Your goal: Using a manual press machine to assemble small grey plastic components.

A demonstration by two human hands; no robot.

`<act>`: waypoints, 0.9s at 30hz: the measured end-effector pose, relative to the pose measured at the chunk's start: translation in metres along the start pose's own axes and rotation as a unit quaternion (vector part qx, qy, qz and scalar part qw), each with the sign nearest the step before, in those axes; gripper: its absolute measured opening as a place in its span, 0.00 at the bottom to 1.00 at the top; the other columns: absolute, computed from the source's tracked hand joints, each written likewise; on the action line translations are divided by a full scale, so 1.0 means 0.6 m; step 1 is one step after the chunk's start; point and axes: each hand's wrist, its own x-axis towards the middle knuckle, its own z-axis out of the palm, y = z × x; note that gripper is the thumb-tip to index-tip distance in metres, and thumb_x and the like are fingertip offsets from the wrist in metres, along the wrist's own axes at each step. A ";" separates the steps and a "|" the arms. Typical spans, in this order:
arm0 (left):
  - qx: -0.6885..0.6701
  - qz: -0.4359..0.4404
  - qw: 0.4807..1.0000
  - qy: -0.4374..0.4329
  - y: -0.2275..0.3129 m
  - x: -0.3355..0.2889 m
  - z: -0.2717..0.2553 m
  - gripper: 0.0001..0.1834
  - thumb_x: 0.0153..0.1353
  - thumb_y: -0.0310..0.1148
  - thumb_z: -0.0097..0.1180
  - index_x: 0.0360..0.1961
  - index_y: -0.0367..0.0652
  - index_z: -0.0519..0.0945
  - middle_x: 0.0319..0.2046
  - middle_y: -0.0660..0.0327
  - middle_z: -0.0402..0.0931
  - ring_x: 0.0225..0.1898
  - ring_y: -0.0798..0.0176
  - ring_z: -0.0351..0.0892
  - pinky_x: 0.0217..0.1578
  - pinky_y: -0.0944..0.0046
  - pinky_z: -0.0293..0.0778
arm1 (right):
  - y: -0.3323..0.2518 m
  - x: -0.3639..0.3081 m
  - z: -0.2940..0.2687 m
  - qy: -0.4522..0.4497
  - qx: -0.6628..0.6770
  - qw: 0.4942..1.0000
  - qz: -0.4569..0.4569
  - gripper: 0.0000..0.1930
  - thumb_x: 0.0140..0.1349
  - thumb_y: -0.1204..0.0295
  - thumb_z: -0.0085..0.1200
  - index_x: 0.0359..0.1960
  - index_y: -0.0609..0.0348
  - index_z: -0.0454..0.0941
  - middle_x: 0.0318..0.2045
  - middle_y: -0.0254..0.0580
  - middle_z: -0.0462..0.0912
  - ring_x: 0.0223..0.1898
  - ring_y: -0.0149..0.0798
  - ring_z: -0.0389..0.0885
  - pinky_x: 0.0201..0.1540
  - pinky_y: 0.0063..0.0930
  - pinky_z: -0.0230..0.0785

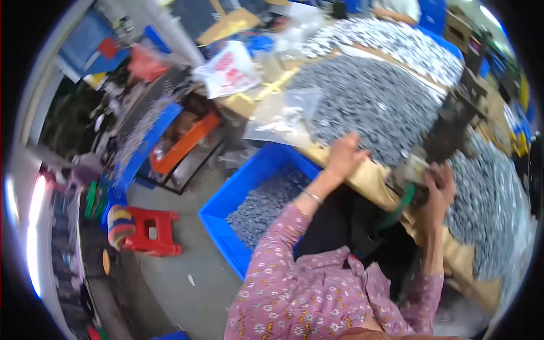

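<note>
A wide heap of small grey parts (pixel 368 102) covers the table in front of me. At its near edge is my left hand (pixel 344 158), its fingers bent and slightly apart; I see nothing between them. My right hand (pixel 442 190) is closed beside the lower end of a dark metal bench machine (pixel 450 127), its fingertips at the work area. Whatever those fingers hold is too small or hidden to make out. A green curved piece (pixel 401 205) hangs from the machine next to this hand.
Below the table's left edge stands a blue bin (pixel 218 211) with grey parts inside. Another grey heap (pixel 481 198) lies right of the machine, and white parts (pixel 396 42) lie farther back. Clear plastic bags (pixel 272 124) rest at the table's left corner. A red stool (pixel 161 229) stands on the floor.
</note>
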 end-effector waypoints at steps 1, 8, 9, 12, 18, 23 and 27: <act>0.004 -0.020 1.000 -0.009 0.014 0.000 0.016 0.19 0.50 0.41 0.72 0.34 0.39 0.79 0.29 0.47 0.80 0.32 0.41 0.81 0.35 0.46 0.76 | 0.026 0.009 -0.027 -0.028 -0.021 0.999 -0.024 0.27 0.61 0.80 0.64 0.63 0.66 0.76 0.42 0.43 0.87 0.44 0.34 0.83 0.51 0.30 0.75; 0.016 -0.053 0.997 -0.048 0.009 0.007 -0.004 0.20 0.47 0.42 0.72 0.32 0.38 0.79 0.25 0.46 0.80 0.31 0.40 0.82 0.33 0.45 0.75 | 0.056 0.042 -0.016 -0.092 -0.006 0.995 -0.043 0.11 0.63 0.81 0.60 0.48 0.68 0.79 0.39 0.34 0.81 0.43 0.26 0.75 0.51 0.23 0.67; -0.003 -0.053 0.998 -0.045 0.004 0.009 -0.005 0.19 0.47 0.42 0.71 0.29 0.37 0.78 0.23 0.45 0.79 0.29 0.39 0.81 0.33 0.44 0.75 | 0.046 0.039 -0.008 -0.089 0.000 0.996 -0.018 0.07 0.65 0.80 0.58 0.44 0.70 0.80 0.39 0.35 0.80 0.44 0.30 0.74 0.53 0.25 0.66; -0.007 -0.060 0.997 -0.049 0.001 0.014 -0.007 0.18 0.48 0.41 0.69 0.27 0.37 0.78 0.23 0.45 0.79 0.29 0.39 0.81 0.33 0.44 0.75 | 0.041 0.041 -0.007 -0.096 -0.062 0.991 -0.063 0.07 0.66 0.79 0.58 0.41 0.72 0.79 0.39 0.39 0.80 0.44 0.35 0.75 0.56 0.30 0.66; 0.045 -0.030 0.998 -0.030 0.019 0.020 -0.011 0.18 0.49 0.41 0.65 0.23 0.34 0.76 0.22 0.42 0.78 0.29 0.37 0.81 0.33 0.43 0.76 | 0.023 0.031 0.009 -0.061 -0.092 0.993 -0.046 0.07 0.65 0.77 0.59 0.40 0.71 0.79 0.38 0.43 0.79 0.42 0.38 0.74 0.54 0.32 0.65; 0.029 -0.043 0.998 -0.033 0.038 0.004 -0.035 0.18 0.48 0.40 0.64 0.23 0.34 0.76 0.21 0.42 0.77 0.28 0.37 0.81 0.32 0.42 0.75 | -0.004 0.034 0.006 -0.099 -0.069 0.993 -0.009 0.06 0.63 0.78 0.61 0.36 0.70 0.77 0.32 0.37 0.71 0.39 0.35 0.69 0.45 0.28 0.62; 0.024 -0.042 0.997 -0.058 0.048 -0.013 -0.027 0.17 0.47 0.40 0.61 0.22 0.34 0.75 0.21 0.41 0.76 0.28 0.36 0.80 0.32 0.41 0.74 | -0.020 0.028 0.013 -0.130 -0.176 0.966 -0.138 0.07 0.63 0.78 0.62 0.34 0.69 0.76 0.31 0.34 0.67 0.39 0.33 0.66 0.41 0.27 0.60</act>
